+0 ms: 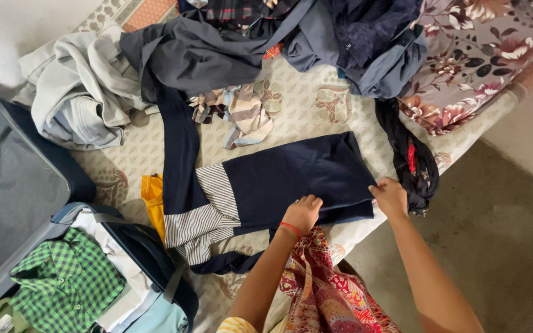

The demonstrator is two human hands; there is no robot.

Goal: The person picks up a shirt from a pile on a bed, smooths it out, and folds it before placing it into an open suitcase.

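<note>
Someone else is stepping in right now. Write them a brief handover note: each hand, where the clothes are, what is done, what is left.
Left hand: presses on the near edge of the navy garment, fingers bent.
Right hand: pinches the garment's near right corner.
The garment lies folded over on the bed, its striped part sticking out left.
Done: a green checked shirt and other folded pieces sit in the open suitcase.
Left: the navy garment is not in the case; a grey heap, dark clothes and a black scarf lie unfolded.
</note>
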